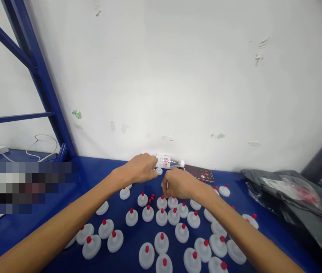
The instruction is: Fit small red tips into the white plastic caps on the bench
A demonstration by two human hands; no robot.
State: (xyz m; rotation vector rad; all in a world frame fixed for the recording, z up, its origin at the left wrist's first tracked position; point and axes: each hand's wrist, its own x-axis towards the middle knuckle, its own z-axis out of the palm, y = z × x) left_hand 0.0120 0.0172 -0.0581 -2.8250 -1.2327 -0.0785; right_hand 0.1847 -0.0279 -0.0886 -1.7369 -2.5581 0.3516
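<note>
Head view: left hand [141,168], partly covering the bottle [166,162], and right hand [176,182] curl narrowly, any hold unclear.

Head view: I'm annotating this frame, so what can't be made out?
All in the head view:
Bottle: base end, behind the left hand.
Right hand: what it grips, if anything, hidden by the hand itself.
Phone: screen text, too small.
White disc, lower centre: near rim, cut by the bottom edge.

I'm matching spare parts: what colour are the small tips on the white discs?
The tips are red, seen best in the head view.
</note>
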